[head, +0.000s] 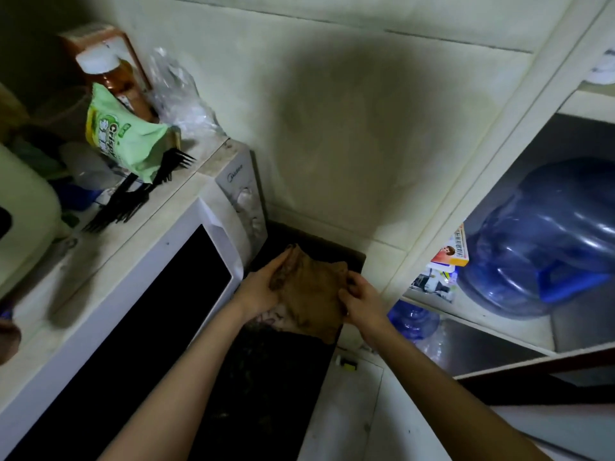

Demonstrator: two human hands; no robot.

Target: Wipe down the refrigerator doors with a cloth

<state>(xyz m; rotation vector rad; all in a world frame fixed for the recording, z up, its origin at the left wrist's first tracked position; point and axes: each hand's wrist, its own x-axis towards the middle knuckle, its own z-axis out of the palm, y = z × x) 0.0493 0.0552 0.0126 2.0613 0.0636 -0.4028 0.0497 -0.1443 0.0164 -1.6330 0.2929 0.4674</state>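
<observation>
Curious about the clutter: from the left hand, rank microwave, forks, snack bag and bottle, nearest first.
1. Microwave, just left of the left hand.
2. Forks, on its top.
3. Snack bag, behind the forks.
4. Bottle, back by the wall.

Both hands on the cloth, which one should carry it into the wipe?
Left, probably: the left hand grips the brown cloth along its whole left side, while the right hand only pinches the right edge. Judged on grip alone.
</observation>
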